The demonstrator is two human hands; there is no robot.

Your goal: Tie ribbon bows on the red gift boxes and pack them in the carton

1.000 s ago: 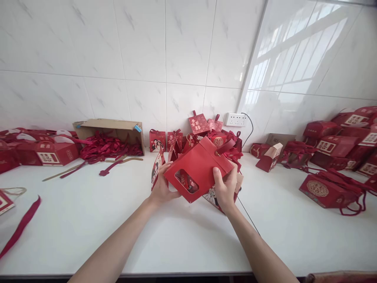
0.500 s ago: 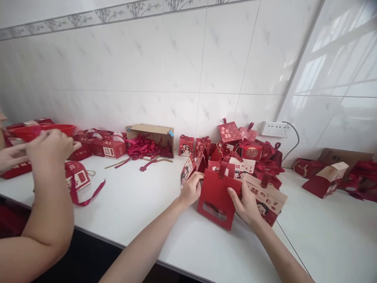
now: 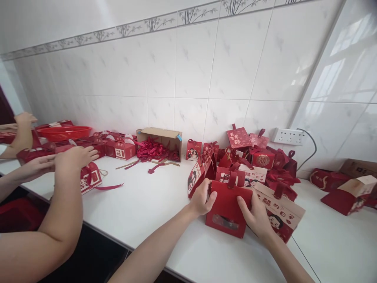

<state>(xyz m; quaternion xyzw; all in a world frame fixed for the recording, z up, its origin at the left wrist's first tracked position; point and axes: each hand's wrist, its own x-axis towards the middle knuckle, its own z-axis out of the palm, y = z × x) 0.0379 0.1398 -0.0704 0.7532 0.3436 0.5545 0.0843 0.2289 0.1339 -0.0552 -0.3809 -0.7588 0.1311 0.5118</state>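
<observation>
A red gift box (image 3: 226,204) with a clear window low on its face and a ribbon loop on top stands on the white table in front of me. My left hand (image 3: 203,198) grips its left edge, thumb on the front. On the opposite side, my right hand (image 3: 256,212) holds the upper right edge, also thumb forward. Right behind my right hand leans a cream-and-red gift box (image 3: 284,210) with printed characters and a cartoon face. Several more red gift boxes (image 3: 262,157) crowd together just beyond.
Dark red ribbons (image 3: 153,149) spill from an open cardboard box (image 3: 165,137) by the wall. Left of it are red handled boxes (image 3: 120,148) and a red basin (image 3: 64,133). Two people's arms (image 3: 66,196) reach in from the left. A power strip (image 3: 288,136) sits at the wall.
My view has swung left, so everything sits further right. My left thumb now lies across the front of the box. The nearby person's hands have shifted, and a second person's arm has appeared.
</observation>
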